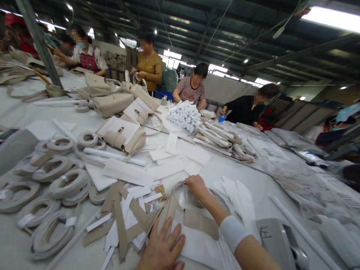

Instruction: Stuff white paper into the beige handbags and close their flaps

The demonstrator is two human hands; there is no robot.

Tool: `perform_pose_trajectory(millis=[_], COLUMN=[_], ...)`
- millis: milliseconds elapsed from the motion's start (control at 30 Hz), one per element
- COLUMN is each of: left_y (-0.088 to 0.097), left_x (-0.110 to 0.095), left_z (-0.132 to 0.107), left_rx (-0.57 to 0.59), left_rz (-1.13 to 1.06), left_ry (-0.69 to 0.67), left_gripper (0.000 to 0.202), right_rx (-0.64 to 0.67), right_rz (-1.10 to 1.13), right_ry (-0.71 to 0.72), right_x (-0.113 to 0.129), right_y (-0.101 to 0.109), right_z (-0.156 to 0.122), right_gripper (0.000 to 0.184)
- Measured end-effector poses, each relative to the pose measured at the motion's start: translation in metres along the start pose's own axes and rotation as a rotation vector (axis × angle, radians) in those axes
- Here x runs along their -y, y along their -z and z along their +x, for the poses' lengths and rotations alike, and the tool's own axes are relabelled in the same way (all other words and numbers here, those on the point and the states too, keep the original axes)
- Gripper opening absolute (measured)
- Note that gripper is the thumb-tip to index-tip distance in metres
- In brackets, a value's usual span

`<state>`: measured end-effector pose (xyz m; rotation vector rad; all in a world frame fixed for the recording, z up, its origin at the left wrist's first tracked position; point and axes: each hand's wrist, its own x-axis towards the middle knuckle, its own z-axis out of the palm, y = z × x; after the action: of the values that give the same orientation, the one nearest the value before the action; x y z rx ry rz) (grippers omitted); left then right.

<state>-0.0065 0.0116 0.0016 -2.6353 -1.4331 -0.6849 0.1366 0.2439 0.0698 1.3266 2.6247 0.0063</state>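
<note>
A beige handbag (pixel 201 224) lies in front of me with a white sheet (pixel 197 245) over part of its front. My left hand (pixel 164 242) rests flat on its left side, fingers spread. At the bag's top, my right hand (pixel 197 185) is closed around what looks like its curved handle, which has clear plastic about it. The fingertips are partly hidden. Beige and white strips (pixel 123 217) are heaped left of the bag, and crumpled white wrapping (pixel 239 197) lies to its right.
Coiled beige straps (pixel 60 182) cover the table's left. Finished-looking handbags (pixel 120 133), white sheets (pixel 180 157) and a pile of white rolls (pixel 184 116) lie farther back. A grey dispenser-like tool (pixel 277 240) and plastic bags (pixel 309 187) are at right. Several co-workers (pixel 192 88) work across the table.
</note>
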Motion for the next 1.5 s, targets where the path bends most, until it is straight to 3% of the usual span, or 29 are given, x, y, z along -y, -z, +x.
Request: perform_pose_trajectory(millis=[167, 367, 733, 833, 933, 1067, 1200, 1300, 1400, 1500], left_y=[0.011, 0.025, 0.024, 0.025, 0.025, 0.026, 0.027, 0.027, 0.026, 0.025], left_x=[-0.002, -0.002, -0.003, -0.005, -0.006, -0.008, -0.01, -0.012, -0.014, -0.015], left_z=[0.003, 0.011, 0.01, 0.01, 0.009, 0.006, 0.005, 0.005, 0.006, 0.005], left_rx=[-0.089, -0.173, -0.061, -0.006, 0.049, 0.1, 0.12, 0.129, 0.127, 0.108], left_rz=[0.083, 0.11, -0.002, -0.035, -0.07, -0.125, -0.173, -0.186, -0.177, -0.163], left_ry=[-0.007, -0.057, -0.041, -0.015, 0.021, 0.072, 0.077, 0.088, 0.093, 0.088], left_gripper=[0.051, 0.049, 0.05, 0.05, 0.049, 0.047, 0.047, 0.047, 0.045, 0.044], right_rx=[0.009, 0.043, 0.075, 0.033, -0.008, -0.074, -0.256, -0.417, -0.559, -0.642], right_rz=[-0.019, 0.016, 0.002, 0.019, 0.039, 0.078, 0.119, 0.15, 0.135, 0.105], right_ry=[0.073, 0.058, -0.096, -0.093, -0.063, 0.006, 0.165, 0.311, 0.382, 0.402], right_x=[0.005, 0.017, 0.027, 0.038, 0.05, 0.063, 0.077, 0.09, 0.097, 0.094], right_y=[0.022, 0.039, 0.063, 0.075, 0.082, 0.065, 0.018, -0.01, -0.014, 0.002], right_z=[-0.007, -0.001, 0.006, -0.006, -0.035, -0.096, -0.15, -0.171, -0.177, -0.173], right_gripper=[0.023, 0.025, 0.027, 0.028, 0.029, 0.026, 0.018, 0.022, 0.023, 0.023])
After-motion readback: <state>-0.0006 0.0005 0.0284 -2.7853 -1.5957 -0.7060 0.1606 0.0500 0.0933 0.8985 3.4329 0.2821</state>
